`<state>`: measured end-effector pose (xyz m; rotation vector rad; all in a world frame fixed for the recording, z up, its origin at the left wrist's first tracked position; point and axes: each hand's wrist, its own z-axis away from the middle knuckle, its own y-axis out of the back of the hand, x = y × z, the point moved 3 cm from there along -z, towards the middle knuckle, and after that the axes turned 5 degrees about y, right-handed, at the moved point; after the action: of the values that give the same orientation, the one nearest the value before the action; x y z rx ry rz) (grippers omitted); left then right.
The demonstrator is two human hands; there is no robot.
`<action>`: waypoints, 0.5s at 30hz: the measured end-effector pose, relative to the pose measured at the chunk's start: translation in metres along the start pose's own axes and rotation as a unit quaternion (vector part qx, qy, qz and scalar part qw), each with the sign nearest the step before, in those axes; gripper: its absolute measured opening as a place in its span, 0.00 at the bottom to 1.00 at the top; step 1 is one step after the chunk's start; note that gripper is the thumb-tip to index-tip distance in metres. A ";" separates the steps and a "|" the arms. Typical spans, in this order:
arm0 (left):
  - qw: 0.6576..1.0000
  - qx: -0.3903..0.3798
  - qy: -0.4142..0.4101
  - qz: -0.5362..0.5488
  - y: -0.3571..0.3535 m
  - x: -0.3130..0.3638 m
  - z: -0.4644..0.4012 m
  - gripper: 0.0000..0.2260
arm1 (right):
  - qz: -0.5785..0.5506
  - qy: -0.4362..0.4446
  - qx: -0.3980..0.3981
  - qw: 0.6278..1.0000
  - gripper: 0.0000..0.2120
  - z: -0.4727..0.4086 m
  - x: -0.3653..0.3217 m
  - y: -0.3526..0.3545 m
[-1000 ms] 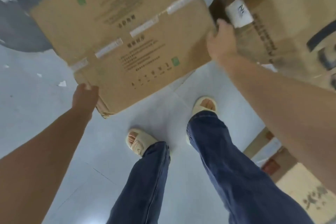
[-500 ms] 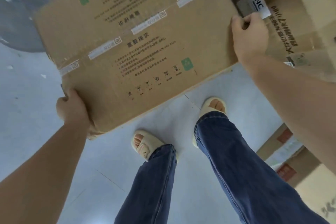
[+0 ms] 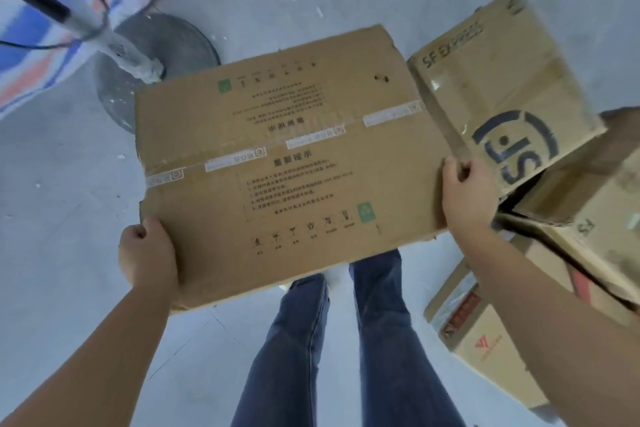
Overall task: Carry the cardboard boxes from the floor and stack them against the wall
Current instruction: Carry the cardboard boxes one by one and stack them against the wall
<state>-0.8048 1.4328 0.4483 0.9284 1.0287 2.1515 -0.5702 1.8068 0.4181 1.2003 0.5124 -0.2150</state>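
Between the hands: the large cardboard box is held off the grey floor, above the person's legs, printed face up, taped seam running left to right.
Left hand: grips the box's near left corner, thumb on top, fingers curled under.
Right hand: grips the box's right edge, fingers wrapped over it.
Right side: an SF Express box sits tilted atop other stacked boxes, touching the held box's right edge.
Near right: a smaller box on the floor.
Far left: a fan stand base and a striped tarp.
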 end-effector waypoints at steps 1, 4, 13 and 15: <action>1.000 0.001 -0.008 0.005 0.019 0.003 0.010 0.14 | -0.005 0.004 0.006 1.000 0.16 0.012 -0.009 0.018; 0.999 0.004 -0.028 0.023 0.079 0.010 0.036 0.13 | -0.030 0.019 0.019 0.999 0.15 0.051 -0.041 0.070; 0.990 0.045 0.001 0.137 0.209 -0.048 0.099 0.13 | -0.070 0.135 -0.029 0.988 0.12 0.116 -0.111 0.152; 0.983 0.067 0.030 0.170 0.224 -0.075 0.116 0.13 | -0.080 0.169 -0.056 0.981 0.12 0.125 -0.123 0.153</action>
<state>-0.7132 1.3062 0.6604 1.1804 1.1217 2.4244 -0.5787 1.7328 0.6385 1.0911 0.9082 -0.1160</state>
